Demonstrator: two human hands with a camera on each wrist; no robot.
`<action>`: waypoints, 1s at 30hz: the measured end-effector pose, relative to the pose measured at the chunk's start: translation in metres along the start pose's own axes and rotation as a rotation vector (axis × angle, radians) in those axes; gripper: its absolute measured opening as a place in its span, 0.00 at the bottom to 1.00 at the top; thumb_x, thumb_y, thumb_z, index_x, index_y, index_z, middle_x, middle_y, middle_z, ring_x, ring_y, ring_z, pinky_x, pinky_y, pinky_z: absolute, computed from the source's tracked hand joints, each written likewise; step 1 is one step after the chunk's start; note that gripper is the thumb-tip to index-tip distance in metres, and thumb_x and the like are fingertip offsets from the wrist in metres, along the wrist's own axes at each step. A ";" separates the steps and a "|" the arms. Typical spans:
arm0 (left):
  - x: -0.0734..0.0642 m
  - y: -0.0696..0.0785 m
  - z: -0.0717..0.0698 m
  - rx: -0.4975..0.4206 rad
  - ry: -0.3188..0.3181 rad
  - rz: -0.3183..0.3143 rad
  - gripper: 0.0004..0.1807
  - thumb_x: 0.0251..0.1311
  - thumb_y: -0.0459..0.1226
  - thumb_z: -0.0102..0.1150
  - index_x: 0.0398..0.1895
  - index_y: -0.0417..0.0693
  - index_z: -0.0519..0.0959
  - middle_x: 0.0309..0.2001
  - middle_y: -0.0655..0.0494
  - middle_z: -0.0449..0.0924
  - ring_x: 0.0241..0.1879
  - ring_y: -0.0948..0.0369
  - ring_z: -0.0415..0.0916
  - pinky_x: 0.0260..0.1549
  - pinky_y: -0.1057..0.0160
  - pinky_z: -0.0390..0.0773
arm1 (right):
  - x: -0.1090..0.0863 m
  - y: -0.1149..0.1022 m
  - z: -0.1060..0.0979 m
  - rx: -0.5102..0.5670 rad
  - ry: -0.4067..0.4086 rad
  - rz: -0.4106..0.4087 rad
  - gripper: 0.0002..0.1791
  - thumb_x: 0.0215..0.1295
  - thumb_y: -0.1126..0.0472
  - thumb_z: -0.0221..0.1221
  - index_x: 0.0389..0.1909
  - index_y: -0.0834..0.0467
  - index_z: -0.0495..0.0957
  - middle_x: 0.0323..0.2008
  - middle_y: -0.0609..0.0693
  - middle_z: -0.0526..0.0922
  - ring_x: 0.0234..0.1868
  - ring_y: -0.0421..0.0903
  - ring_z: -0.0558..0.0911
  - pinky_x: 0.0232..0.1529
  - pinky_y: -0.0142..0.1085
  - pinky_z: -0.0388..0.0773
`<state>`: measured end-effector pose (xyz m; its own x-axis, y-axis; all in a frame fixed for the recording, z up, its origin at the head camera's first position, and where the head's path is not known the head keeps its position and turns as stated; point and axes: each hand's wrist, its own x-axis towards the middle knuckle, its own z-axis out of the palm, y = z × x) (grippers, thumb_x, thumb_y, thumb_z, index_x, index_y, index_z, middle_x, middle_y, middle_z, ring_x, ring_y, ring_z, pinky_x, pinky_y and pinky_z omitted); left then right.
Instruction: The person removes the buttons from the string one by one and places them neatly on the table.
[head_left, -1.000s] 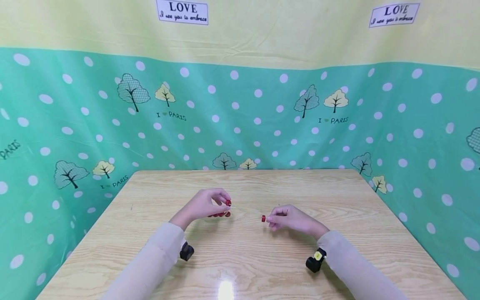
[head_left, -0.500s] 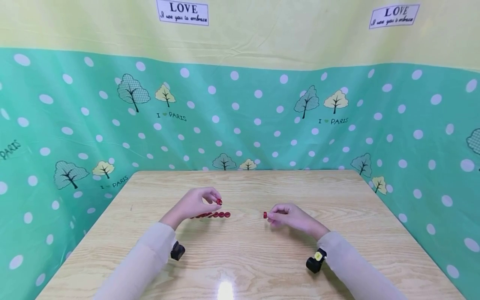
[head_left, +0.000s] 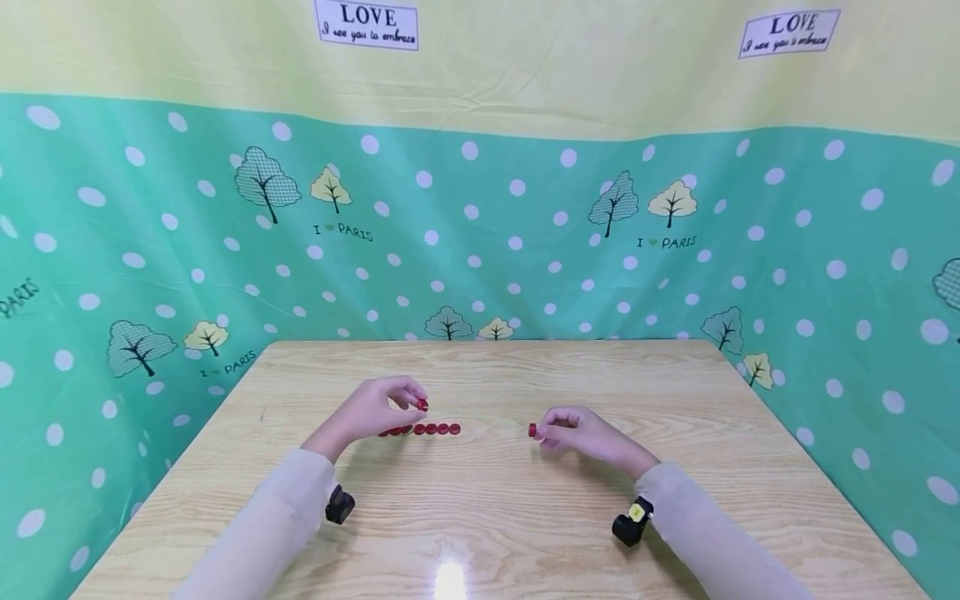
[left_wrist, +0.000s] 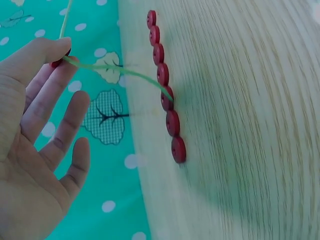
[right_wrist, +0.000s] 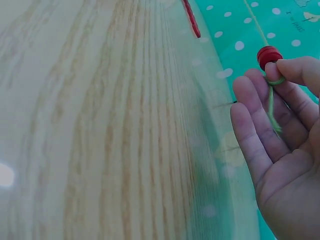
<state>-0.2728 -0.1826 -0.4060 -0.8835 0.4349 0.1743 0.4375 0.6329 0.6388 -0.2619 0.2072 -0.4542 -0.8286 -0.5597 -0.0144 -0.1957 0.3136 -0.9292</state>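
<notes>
Between thumb and forefinger my left hand pinches a red button, mostly covered by the fingertips. A light green string runs through there, its loose end hanging toward the table. My right hand pinches the string's knotted end, right beside red buttons stacked on the string; how many are stacked is hard to tell. Taut string leads from that stack up out of the right wrist view. Below my left hand, several red buttons lie in a straight row on the table.
The light wooden table spreads under both hands. Behind it and at the sides hangs a green dotted cloth. A black wrist camera sits on the left sleeve, another camera on the right.
My left hand has moved left, away from my right hand, with the button in its pinch. More of the button row shows beneath it. My right hand has hardly moved.
</notes>
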 end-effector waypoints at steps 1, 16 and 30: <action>-0.001 -0.001 -0.001 0.001 0.002 -0.003 0.09 0.59 0.41 0.72 0.41 0.57 0.83 0.38 0.64 0.85 0.42 0.57 0.80 0.43 0.49 0.78 | 0.000 0.000 0.000 -0.005 0.003 0.004 0.13 0.75 0.53 0.57 0.42 0.59 0.81 0.46 0.60 0.83 0.47 0.52 0.84 0.51 0.42 0.80; -0.011 -0.021 -0.009 0.018 0.003 -0.053 0.10 0.58 0.41 0.72 0.42 0.55 0.83 0.38 0.62 0.85 0.40 0.60 0.80 0.42 0.54 0.78 | -0.002 -0.003 0.001 -0.004 0.018 -0.005 0.12 0.75 0.56 0.56 0.41 0.62 0.80 0.46 0.63 0.83 0.45 0.57 0.83 0.50 0.47 0.80; -0.017 -0.031 -0.015 0.030 0.020 -0.112 0.11 0.57 0.41 0.72 0.42 0.54 0.83 0.38 0.60 0.86 0.40 0.59 0.80 0.40 0.55 0.79 | -0.005 -0.002 -0.002 -0.031 0.029 -0.010 0.12 0.76 0.56 0.55 0.42 0.61 0.80 0.44 0.60 0.84 0.45 0.55 0.83 0.50 0.49 0.79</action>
<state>-0.2742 -0.2197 -0.4175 -0.9302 0.3476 0.1178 0.3401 0.6956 0.6328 -0.2590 0.2110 -0.4516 -0.8411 -0.5409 0.0061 -0.2202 0.3321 -0.9172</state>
